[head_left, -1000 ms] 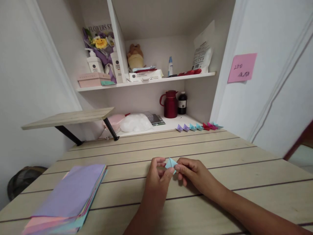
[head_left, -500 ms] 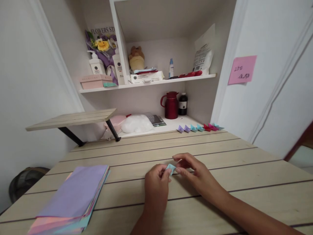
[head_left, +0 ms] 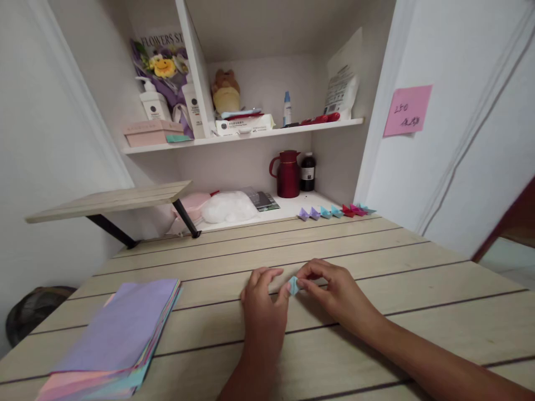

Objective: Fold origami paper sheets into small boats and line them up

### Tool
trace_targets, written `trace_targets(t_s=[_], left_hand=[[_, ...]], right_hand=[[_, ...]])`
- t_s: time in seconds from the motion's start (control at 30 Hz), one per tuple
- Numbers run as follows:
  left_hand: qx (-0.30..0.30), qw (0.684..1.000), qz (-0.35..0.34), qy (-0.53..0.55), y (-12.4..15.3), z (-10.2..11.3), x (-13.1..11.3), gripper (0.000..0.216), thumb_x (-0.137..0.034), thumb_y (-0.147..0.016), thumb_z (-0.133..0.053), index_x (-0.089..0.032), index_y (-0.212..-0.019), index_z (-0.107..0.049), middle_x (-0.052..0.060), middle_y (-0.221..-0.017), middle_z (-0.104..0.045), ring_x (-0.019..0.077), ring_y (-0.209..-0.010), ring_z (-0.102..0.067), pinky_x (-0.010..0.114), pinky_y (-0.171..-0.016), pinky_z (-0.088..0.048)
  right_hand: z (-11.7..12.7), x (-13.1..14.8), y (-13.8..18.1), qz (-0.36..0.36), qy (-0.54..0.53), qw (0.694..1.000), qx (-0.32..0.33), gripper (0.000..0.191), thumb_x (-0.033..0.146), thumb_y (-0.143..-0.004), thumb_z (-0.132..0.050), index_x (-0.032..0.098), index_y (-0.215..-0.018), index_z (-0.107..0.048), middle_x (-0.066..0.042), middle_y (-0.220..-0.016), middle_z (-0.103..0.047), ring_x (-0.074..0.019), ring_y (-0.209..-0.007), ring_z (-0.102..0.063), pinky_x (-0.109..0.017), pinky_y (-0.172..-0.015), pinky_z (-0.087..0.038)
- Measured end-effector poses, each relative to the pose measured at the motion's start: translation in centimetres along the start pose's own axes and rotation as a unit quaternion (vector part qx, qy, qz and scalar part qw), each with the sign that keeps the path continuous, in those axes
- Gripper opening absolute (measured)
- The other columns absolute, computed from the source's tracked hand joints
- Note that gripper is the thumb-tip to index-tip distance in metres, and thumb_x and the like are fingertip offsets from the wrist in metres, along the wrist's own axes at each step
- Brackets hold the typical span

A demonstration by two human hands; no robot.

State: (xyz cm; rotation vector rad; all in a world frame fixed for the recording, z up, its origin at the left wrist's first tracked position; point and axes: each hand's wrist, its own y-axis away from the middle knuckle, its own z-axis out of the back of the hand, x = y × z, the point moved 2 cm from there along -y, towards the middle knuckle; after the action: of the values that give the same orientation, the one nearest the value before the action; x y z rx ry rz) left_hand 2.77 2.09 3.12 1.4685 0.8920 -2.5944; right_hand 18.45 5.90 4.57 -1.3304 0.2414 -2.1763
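Observation:
A small light-blue piece of folded paper (head_left: 293,285) is just above the tabletop, in front of me. My right hand (head_left: 334,287) pinches its right edge between thumb and index finger. On the other side is my left hand (head_left: 263,295), its index finger raised and parted from the thumb. The left thumb tip reaches the paper's left edge; whether it presses on it I cannot tell. Along the back edge of the table stand several small folded paper boats (head_left: 325,212) in purple, light blue, red and pink.
A stack of coloured paper sheets (head_left: 121,328), purple on top, lies on the left of the wooden table (head_left: 200,356). Behind stand a small raised shelf (head_left: 112,199), a bag of white stuffing (head_left: 229,207), a dark red jug (head_left: 288,175) and a dark bottle (head_left: 308,172).
The left index finger has come away from the thumb, letting go of the paper. My right thumb and index finger have closed on the paper. The view has shifted slightly.

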Motion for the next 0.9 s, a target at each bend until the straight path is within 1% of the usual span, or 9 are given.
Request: trace_targets(t_s=[0.07, 0.23, 0.37, 0.5, 0.67, 0.8, 0.9], left_hand=[[-0.008, 1.000, -0.001, -0.018, -0.11, 0.10, -0.05, 0.024, -0.010, -0.070, -0.064, -0.023, -0.089, -0.071, 0.005, -0.097, -0.069, 0.0239, -0.098, -0.062, 0.038, -0.088, -0.047], [0.028, 0.999, -0.017, -0.036, -0.11, -0.21, -0.28, 0.018, -0.010, -0.072, -0.062, -0.024, -0.078, -0.070, -0.001, -0.078, -0.072, 0.0181, -0.077, -0.066, 0.036, -0.082, -0.050], [0.031, 0.998, -0.029, -0.036, 0.10, -0.40, -0.34, 0.015, -0.011, -0.073, -0.061, -0.023, -0.073, -0.070, -0.002, -0.073, -0.071, 0.0155, -0.068, -0.066, 0.032, -0.075, -0.051], [0.031, 0.999, -0.017, -0.039, 0.25, -0.58, -0.06, 0.011, -0.014, -0.073, -0.061, -0.022, -0.070, -0.068, -0.002, -0.070, -0.071, 0.0160, -0.066, -0.066, 0.029, -0.069, -0.051], [0.027, 0.997, -0.010, -0.072, 0.18, -0.78, 0.09, 0.010, -0.014, -0.072, -0.061, -0.020, -0.068, -0.067, -0.001, -0.067, -0.071, 0.0166, -0.063, -0.065, 0.029, -0.065, -0.050], [0.024, 0.996, -0.019, -0.085, 0.21, -0.72, -0.10, 0.010, -0.014, -0.072, -0.061, -0.020, -0.068, -0.067, 0.000, -0.067, -0.070, 0.0169, -0.063, -0.065, 0.030, -0.066, -0.049], [0.031, 0.994, -0.035, -0.103, 0.30, -0.71, -0.35, 0.010, -0.012, -0.072, -0.062, -0.019, -0.068, -0.067, 0.000, -0.067, -0.070, 0.0172, -0.065, -0.065, 0.032, -0.070, -0.049]], right_hand=[[-0.02, -0.27, -0.02, -0.004, 0.008, 1.000, 0.000, 0.012, 0.023, -0.085, -0.059, 0.021, -0.076, -0.067, -0.002, -0.080, -0.067, -0.0188, -0.076, -0.061, -0.030, -0.069, -0.046], [-0.33, -0.65, 0.10, -0.010, 0.007, 1.000, 0.015, 0.012, 0.022, -0.084, -0.059, 0.022, -0.076, -0.068, -0.001, -0.080, -0.067, -0.0179, -0.076, -0.062, -0.029, -0.066, -0.046], [-0.55, -0.54, 0.16, -0.005, 0.003, 1.000, 0.024, 0.011, 0.020, -0.083, -0.060, 0.022, -0.078, -0.068, -0.001, -0.080, -0.067, -0.0173, -0.077, -0.063, -0.028, -0.067, -0.047], [-0.59, -0.54, 0.16, -0.001, 0.013, 1.000, 0.028, 0.010, 0.018, -0.083, -0.060, 0.022, -0.078, -0.068, -0.001, -0.079, -0.067, -0.0173, -0.076, -0.063, -0.028, -0.067, -0.047], [-0.67, -0.53, 0.26, 0.009, 0.016, 0.999, 0.032, 0.013, 0.014, -0.082, -0.059, 0.022, -0.079, -0.068, -0.001, -0.081, -0.067, -0.0173, -0.078, -0.063, -0.028, -0.069, -0.048], [-0.68, -0.35, 0.43, 0.023, 0.026, 0.999, 0.031, 0.014, 0.012, -0.082, -0.058, 0.022, -0.080, -0.067, -0.001, -0.083, -0.067, -0.0171, -0.080, -0.062, -0.028, -0.070, -0.048], [-0.58, -0.09, 0.53, 0.042, 0.053, 0.998, 0.021, 0.011, 0.013, -0.080, -0.059, 0.022, -0.080, -0.065, -0.001, -0.084, -0.066, -0.0175, -0.081, -0.062, -0.029, -0.072, -0.048]])
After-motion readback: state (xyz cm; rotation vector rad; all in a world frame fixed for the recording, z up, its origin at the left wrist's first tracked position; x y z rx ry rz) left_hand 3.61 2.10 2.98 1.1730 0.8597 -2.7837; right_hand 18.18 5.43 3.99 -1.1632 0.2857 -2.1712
